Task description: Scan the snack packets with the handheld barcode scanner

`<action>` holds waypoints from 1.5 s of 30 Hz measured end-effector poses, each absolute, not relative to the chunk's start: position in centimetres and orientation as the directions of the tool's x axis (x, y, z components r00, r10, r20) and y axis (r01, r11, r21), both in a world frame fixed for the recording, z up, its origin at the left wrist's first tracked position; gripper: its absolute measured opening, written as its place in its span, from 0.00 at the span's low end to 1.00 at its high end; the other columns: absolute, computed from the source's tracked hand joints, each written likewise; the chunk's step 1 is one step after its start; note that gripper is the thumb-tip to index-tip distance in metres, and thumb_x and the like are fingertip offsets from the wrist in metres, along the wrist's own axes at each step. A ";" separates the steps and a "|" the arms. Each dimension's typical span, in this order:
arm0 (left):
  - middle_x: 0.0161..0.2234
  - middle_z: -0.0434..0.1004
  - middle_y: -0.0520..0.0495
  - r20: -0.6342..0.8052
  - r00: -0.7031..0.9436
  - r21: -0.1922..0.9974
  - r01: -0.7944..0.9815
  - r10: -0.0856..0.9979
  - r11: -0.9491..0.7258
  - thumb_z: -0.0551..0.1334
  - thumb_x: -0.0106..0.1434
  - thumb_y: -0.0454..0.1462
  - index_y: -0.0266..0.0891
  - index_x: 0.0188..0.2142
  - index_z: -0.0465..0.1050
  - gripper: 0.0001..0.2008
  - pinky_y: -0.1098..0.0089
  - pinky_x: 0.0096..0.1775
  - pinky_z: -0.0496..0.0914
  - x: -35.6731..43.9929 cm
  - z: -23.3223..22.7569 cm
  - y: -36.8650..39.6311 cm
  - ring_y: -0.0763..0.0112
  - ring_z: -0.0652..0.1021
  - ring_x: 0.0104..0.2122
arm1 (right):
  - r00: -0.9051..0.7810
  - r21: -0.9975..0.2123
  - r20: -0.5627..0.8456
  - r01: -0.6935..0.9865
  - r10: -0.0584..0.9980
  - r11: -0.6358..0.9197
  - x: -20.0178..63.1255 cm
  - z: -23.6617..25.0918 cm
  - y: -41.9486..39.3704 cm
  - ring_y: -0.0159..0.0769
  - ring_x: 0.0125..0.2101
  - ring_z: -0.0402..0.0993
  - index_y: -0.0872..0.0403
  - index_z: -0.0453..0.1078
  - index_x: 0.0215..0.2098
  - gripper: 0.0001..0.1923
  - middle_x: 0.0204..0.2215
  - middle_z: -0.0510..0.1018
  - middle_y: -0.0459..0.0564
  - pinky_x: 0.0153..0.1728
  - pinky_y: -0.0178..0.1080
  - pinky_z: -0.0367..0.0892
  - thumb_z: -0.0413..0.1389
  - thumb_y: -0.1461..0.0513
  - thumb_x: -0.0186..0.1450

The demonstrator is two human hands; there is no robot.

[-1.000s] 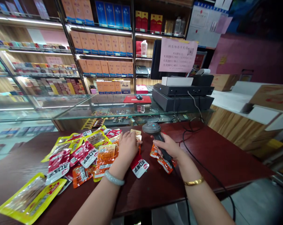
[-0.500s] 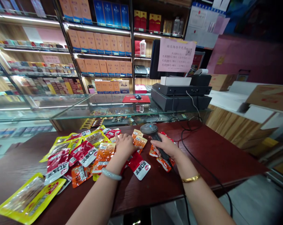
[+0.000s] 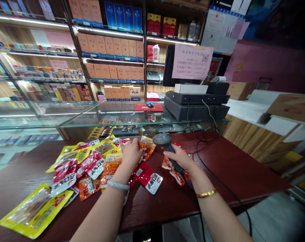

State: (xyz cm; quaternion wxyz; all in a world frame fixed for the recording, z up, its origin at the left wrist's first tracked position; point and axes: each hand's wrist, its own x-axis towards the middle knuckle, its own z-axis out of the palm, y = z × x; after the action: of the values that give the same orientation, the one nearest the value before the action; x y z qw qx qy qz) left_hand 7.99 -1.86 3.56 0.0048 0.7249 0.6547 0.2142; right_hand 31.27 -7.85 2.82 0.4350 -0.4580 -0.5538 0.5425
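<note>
My right hand (image 3: 180, 158) grips a dark barcode scanner (image 3: 162, 138) by its handle, the head pointing left and its cable (image 3: 213, 174) trailing right across the dark red table (image 3: 243, 171). My left hand (image 3: 131, 153) holds an orange snack packet (image 3: 146, 147) lifted just in front of the scanner head. Under my left wrist lies a red-and-white packet (image 3: 149, 177). Orange packets (image 3: 176, 175) lie beneath my right hand. Left of my left hand spreads a pile of red, orange and yellow snack packets (image 3: 92, 164).
A large yellow packet (image 3: 33, 210) lies near the table's front left. Behind the table is a glass counter (image 3: 117, 117) with a red mouse pad (image 3: 147, 107) and a black cash register (image 3: 196, 101). Shelves of boxed goods (image 3: 109, 47) fill the back wall.
My left hand has picked up the orange packet from the pile and raised it toward the scanner head. My right hand with the scanner has barely moved.
</note>
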 end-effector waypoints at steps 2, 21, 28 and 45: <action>0.46 0.86 0.36 0.313 0.033 0.339 0.930 0.949 -0.144 0.68 0.64 0.43 0.38 0.51 0.77 0.18 0.43 0.70 0.49 7.8 3.5 -1.6 0.47 0.80 0.55 | -0.198 -0.999 -0.013 0.036 0.980 -0.006 31.3 2.7 -7.8 0.29 0.13 0.65 0.53 0.66 0.49 0.26 0.17 0.70 0.35 0.14 0.31 0.62 0.65 0.50 0.60; 0.41 0.89 0.42 0.260 -0.001 0.564 0.812 0.966 -0.151 0.61 0.65 0.43 0.44 0.43 0.87 0.16 0.42 0.72 0.39 7.6 2.9 -0.1 0.52 0.83 0.47 | -0.332 -0.998 0.040 0.026 0.942 0.051 29.8 2.2 -8.2 0.31 0.12 0.66 0.53 0.66 0.50 0.25 0.14 0.71 0.36 0.16 0.32 0.63 0.65 0.48 0.63; 0.38 0.88 0.51 0.359 -0.015 0.631 0.741 0.933 -0.231 0.60 0.67 0.43 0.50 0.42 0.86 0.14 0.41 0.72 0.39 7.6 2.8 -0.5 0.58 0.83 0.46 | -0.305 -0.999 0.049 0.001 0.951 0.052 29.8 2.7 -8.5 0.30 0.12 0.66 0.52 0.66 0.48 0.24 0.16 0.70 0.36 0.15 0.31 0.62 0.66 0.49 0.62; 0.43 0.83 0.44 -0.070 0.652 0.997 0.032 0.755 0.064 0.71 0.64 0.42 0.45 0.72 0.61 0.40 0.67 0.38 0.79 13.4 0.0 -3.2 0.67 0.84 0.35 | -0.255 -0.959 0.157 -0.269 0.954 0.086 32.1 4.3 -9.0 0.26 0.13 0.61 0.53 0.68 0.32 0.23 0.19 0.69 0.41 0.14 0.31 0.61 0.69 0.45 0.59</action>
State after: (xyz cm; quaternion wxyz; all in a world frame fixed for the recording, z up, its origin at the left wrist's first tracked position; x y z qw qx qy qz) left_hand 13.40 -3.16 -0.03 0.6583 0.6266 0.3142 0.2744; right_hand 32.06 -9.02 4.35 0.5163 -0.3258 -0.5259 0.5922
